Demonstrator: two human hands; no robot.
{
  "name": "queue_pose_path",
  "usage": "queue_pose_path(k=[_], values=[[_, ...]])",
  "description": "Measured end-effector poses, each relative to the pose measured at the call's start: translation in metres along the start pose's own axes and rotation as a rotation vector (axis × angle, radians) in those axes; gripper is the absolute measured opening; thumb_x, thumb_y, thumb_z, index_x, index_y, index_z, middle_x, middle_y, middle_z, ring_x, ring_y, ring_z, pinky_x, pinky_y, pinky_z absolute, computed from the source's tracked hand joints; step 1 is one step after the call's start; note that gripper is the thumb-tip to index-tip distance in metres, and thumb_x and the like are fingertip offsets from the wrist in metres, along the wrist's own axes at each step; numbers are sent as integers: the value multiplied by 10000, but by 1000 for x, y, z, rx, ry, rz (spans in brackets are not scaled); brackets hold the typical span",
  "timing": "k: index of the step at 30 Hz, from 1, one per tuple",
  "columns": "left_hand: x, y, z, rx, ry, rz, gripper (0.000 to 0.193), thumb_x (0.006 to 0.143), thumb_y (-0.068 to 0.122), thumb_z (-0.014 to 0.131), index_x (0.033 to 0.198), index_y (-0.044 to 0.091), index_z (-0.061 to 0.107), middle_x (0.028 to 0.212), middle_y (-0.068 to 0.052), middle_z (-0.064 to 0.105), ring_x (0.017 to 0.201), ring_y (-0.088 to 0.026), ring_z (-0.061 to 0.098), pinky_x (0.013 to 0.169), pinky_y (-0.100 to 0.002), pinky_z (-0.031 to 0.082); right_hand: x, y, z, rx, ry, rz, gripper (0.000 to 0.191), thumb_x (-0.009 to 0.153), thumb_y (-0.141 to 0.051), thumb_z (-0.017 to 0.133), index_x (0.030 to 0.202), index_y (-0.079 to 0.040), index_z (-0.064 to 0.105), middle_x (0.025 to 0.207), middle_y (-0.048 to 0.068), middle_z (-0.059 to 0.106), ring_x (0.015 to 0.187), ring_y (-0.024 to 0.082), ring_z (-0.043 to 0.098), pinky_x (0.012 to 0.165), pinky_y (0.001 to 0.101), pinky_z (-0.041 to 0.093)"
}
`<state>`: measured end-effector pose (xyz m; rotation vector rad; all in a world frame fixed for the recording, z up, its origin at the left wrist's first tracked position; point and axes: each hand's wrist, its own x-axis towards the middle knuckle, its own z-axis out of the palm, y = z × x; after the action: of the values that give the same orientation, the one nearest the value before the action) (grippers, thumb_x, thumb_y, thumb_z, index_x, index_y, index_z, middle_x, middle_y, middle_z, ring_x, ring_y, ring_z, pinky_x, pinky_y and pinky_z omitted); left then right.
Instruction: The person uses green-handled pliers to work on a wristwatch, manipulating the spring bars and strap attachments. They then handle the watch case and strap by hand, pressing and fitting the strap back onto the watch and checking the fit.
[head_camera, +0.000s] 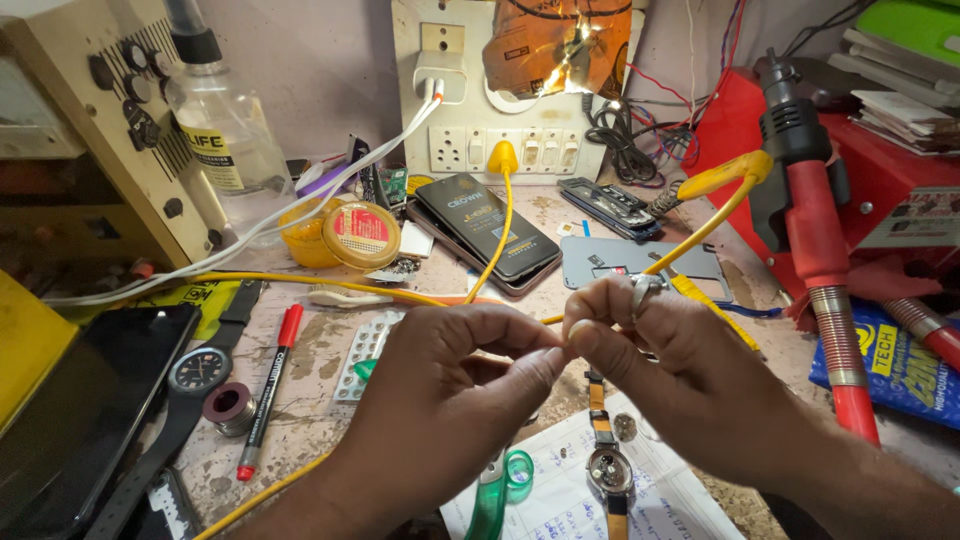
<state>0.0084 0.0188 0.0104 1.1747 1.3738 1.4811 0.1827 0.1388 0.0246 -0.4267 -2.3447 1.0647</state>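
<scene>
Yellow cable (700, 232) skirts hands (pinched together (565, 345)); clutter all round.

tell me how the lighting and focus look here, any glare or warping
Head view: even, bright light with soft shadows under the left hand and right hand; a hot glare on the crinkled orange wrapper on the socket board; edges bow out, so the clear bottle leans; whatever the fingertips pinch is too small to tell.
</scene>
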Motion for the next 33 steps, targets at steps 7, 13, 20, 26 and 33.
queue_pose_path(k=[7, 13, 20, 26, 33], values=[[1, 5, -7, 30, 17, -55, 189, 860, 192, 753, 929, 25, 807, 662, 2, 672, 542, -32, 540, 455, -218, 423, 9, 2, -10, 222, 130, 63, 220, 910, -78, 676, 1108, 16, 682, 1007, 69, 747, 951, 129, 717, 827, 306, 595], [1, 4, -4, -35, -17, -39, 177, 856, 165, 741, 949, 21, 786, 668, 27, 692, 559, -26, 609, 485, -206, 489, 0, -5, -14, -107, 28, -170, 179, 920, -80, 703, 1095, -40, 714, 1053, 42, 736, 976, 101, 729, 813, 274, 600], [0, 2, -3, 112, -21, 14, 146, 853, 138, 727, 892, 15, 793, 644, 19, 689, 564, -31, 633, 492, -222, 516, 1, -18, -17, -353, 42, -356, 260, 895, -117, 739, 1148, -88, 686, 1040, -5, 768, 935, 76, 737, 731, 232, 590], [-1, -1, -5, 280, -27, 222, 146, 845, 156, 725, 890, 36, 796, 762, -2, 764, 676, -51, 739, 621, -232, 628, 1, -19, -16, -371, 7, -387, 288, 874, -111, 747, 1144, -65, 657, 1008, 21, 779, 884, 107, 761, 678, 247, 612], [-3, 0, -9, 450, -16, 453, 111, 825, 147, 722, 867, 67, 786, 804, -49, 748, 720, -129, 748, 677, -272, 627, 0, -11, -15, -433, 2, -445, 204, 892, -119, 748, 1049, -76, 625, 1177, 67, 746, 933, 95, 787, 730, 253, 608]])
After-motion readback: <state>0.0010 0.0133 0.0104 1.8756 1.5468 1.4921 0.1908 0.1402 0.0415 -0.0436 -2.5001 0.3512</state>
